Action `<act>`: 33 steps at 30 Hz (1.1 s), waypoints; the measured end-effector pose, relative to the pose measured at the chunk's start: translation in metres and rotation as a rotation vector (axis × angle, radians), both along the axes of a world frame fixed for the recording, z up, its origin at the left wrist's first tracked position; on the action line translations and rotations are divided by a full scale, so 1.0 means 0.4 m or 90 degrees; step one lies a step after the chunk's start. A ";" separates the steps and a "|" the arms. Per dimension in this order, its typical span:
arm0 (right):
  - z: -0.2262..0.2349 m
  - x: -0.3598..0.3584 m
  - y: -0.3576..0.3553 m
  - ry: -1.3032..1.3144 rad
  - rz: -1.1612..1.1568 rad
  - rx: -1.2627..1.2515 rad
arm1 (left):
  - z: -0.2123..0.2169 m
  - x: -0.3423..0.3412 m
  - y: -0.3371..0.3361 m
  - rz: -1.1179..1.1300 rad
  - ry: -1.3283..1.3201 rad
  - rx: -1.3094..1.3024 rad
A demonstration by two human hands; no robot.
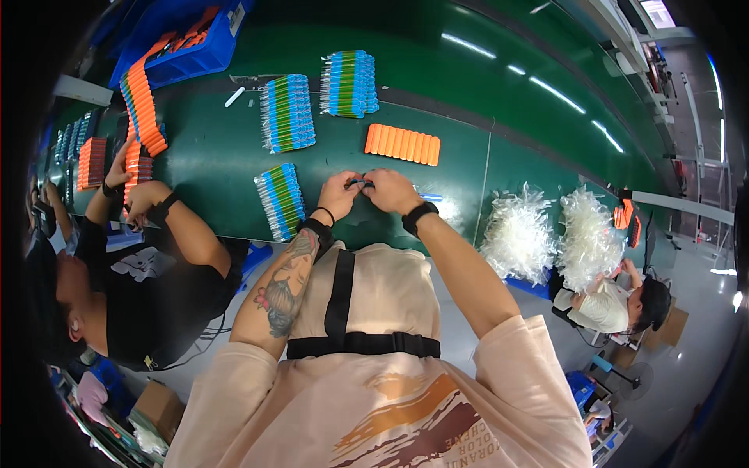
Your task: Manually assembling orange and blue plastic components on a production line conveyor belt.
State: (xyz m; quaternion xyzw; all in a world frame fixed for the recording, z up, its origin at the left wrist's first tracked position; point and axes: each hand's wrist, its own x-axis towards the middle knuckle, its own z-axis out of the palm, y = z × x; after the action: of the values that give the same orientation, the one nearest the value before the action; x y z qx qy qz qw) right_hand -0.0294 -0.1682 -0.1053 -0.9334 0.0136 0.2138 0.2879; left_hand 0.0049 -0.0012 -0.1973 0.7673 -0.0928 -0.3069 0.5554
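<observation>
Close to the table's near edge, my left hand (pixel 337 196) and my right hand (pixel 394 192) meet with fingers pinched together. Between their fingertips is a small dark blue piece (pixel 360 183), mostly covered by the fingers, so its kind does not show. Just beyond my hands lies a row of orange cylinders (pixel 402 144) side by side. To the left are bundles of slim blue and green sticks with clear ends: a near bundle (pixel 278 201), a middle bundle (pixel 287 113) and a far bundle (pixel 348 83). Slim blue pieces (pixel 429 197) lie beside my right wrist.
Piles of clear plastic pieces (pixel 518 234) cover the right part of the green table (pixel 211 148). A blue bin (pixel 191 58) with orange items stands at the back left. A co-worker's arm (pixel 187 230) handles orange strips at left; another person (pixel 612 300) sits at right.
</observation>
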 end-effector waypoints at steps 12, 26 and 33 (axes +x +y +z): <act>0.006 0.096 -0.054 0.198 0.075 0.010 | 0.017 0.009 -0.003 -0.022 -0.007 0.067; -0.029 0.021 -0.054 -0.017 -0.035 -0.035 | 0.085 0.014 -0.034 0.015 0.053 0.063; -0.011 0.053 -0.089 0.126 0.019 -0.110 | 0.100 0.016 -0.047 0.033 0.066 0.077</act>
State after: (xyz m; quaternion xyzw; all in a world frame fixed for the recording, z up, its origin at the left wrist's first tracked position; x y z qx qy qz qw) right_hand -0.0083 -0.2040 -0.1097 -0.9291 0.0461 0.3075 0.2001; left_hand 0.0111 -0.0198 -0.1574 0.7844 -0.0251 -0.3368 0.5203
